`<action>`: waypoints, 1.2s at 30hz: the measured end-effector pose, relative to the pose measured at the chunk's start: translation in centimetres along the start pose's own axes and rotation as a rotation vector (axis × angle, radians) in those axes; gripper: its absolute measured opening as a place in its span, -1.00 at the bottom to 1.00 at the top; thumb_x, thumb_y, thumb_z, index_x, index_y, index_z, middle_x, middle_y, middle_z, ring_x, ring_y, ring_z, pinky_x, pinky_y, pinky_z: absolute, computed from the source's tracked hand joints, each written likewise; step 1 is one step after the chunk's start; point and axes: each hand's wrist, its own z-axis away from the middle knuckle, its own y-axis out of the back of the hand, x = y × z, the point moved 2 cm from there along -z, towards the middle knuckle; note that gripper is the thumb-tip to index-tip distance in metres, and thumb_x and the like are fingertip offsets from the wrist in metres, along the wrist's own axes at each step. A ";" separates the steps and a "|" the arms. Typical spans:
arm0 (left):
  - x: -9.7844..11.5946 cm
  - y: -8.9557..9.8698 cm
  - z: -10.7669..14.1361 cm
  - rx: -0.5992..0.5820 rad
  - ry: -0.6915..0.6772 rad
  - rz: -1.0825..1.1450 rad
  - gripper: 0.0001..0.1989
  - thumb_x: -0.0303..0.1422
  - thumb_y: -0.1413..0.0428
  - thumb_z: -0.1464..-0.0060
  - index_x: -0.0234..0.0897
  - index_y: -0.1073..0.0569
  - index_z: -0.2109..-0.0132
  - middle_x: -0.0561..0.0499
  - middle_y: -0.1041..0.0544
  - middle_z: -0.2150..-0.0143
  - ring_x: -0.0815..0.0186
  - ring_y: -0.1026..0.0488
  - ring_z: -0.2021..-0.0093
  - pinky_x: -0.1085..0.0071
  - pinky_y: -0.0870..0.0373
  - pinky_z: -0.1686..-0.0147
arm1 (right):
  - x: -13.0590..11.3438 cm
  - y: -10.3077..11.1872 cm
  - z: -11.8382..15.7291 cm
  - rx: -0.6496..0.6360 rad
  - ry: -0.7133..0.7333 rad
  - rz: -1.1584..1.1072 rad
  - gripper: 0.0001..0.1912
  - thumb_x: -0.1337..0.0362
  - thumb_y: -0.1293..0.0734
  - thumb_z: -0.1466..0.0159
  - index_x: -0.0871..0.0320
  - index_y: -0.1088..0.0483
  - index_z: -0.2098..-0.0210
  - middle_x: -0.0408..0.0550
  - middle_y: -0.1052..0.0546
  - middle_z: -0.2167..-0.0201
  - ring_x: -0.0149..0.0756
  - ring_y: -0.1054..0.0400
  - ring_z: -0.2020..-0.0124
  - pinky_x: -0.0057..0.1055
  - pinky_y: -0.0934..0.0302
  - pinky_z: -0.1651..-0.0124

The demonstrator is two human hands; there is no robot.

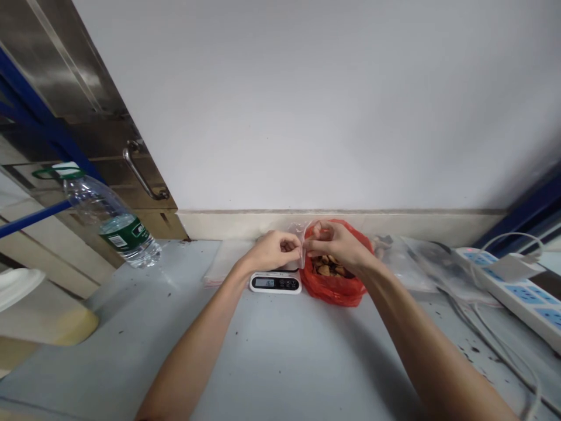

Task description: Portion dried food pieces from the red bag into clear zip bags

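Note:
Both my hands are above a small white digital scale (276, 285) with a lit display. A clear plastic bag (302, 230) stands between them over the scale. My left hand (277, 248) pinches the left edge of this bag. On its other side, my right hand (337, 241) has thumb and fingertips closed on the bag's edge. Beneath the right hand, an open red plastic bag (337, 295) holds brown, dried-looking pieces (326, 267). My left hand covers much of the scale's platform, so what rests there is hidden.
Flat clear bags (221, 261) lie left of the scale, and more clear plastic (401, 266) is to the right. A power strip (521, 292) with cables is at far right. A water bottle (118, 219) and a white-lidded tub (48, 310) stand at left; a wall (307, 117) rises behind.

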 end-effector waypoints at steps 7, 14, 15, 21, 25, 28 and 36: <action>0.1 0.1 -0.3 0.081 0.015 0.018 -0.92 -0.39 -0.09 0.15 -0.29 -0.43 0.52 0.13 -0.40 0.56 0.40 -0.31 0.49 0.48 -0.24 0.43 | -0.5 0.2 -0.1 0.116 0.093 0.248 -0.67 0.17 -0.38 0.08 0.04 -0.09 0.57 -0.36 -0.18 0.64 -0.49 -0.06 0.59 -0.45 0.00 0.50; 0.1 1.2 -0.2 0.201 -0.004 -0.043 -0.83 -0.31 -0.09 0.05 -0.27 -0.37 0.52 0.13 -0.33 0.56 0.40 -0.26 0.50 0.47 -0.17 0.47 | -0.8 1.1 -0.1 0.340 0.222 0.660 -0.73 0.28 -0.34 -0.03 0.02 -0.10 0.58 -0.24 -0.27 0.62 -0.35 -0.14 0.52 -0.39 -0.02 0.42; 0.3 1.1 -0.2 0.205 -0.018 -0.056 -0.84 -0.33 -0.09 0.04 -0.27 -0.36 0.52 0.13 -0.33 0.55 0.41 -0.26 0.50 0.47 -0.17 0.46 | -1.0 0.8 0.0 0.379 0.266 0.711 -0.78 0.31 -0.32 -0.04 0.02 -0.13 0.57 -0.19 -0.33 0.57 -0.31 -0.21 0.47 -0.38 -0.07 0.38; 1.4 -0.4 0.1 0.216 -0.124 -0.147 -0.90 -0.41 -0.08 0.00 -0.25 -0.38 0.47 0.16 -0.35 0.54 0.39 -0.25 0.47 0.45 -0.15 0.43 | -1.6 -1.3 0.3 0.173 0.268 0.732 -0.88 0.36 -0.26 -0.08 0.05 -0.33 0.56 -0.05 -0.51 0.42 -0.14 -0.42 0.22 -0.30 -0.25 0.13; 2.2 -0.8 0.4 0.210 -0.162 -0.150 -0.87 -0.46 -0.13 0.02 -0.23 -0.36 0.49 0.15 -0.37 0.53 0.37 -0.28 0.45 0.44 -0.20 0.39 | -1.2 -0.7 0.5 0.125 0.201 0.752 -0.87 0.39 -0.30 -0.06 0.04 -0.31 0.55 -0.09 -0.47 0.49 -0.15 -0.42 0.29 -0.32 -0.27 0.19; 2.0 -0.6 0.3 0.309 -0.141 -0.106 -0.88 -0.49 -0.15 0.02 -0.22 -0.38 0.46 0.08 -0.47 0.41 0.27 -0.41 0.28 0.39 -0.35 0.18 | -1.1 -0.1 0.7 0.127 0.175 0.768 -0.77 0.39 -0.39 0.00 0.04 -0.43 0.32 -0.07 -0.52 0.39 -0.12 -0.43 0.26 -0.32 -0.29 0.21; -0.7 1.0 -0.8 0.485 0.144 0.305 -0.63 -0.32 -0.05 -0.30 -0.25 -0.41 -0.20 -0.16 -0.58 -0.03 0.15 -0.55 -0.01 0.19 -0.50 -0.02 | -2.9 1.4 1.9 0.115 0.267 0.555 -0.03 0.02 -0.54 -0.04 0.05 -0.16 -0.35 -0.15 -0.56 0.38 -0.12 -0.48 0.30 -0.26 -0.37 0.16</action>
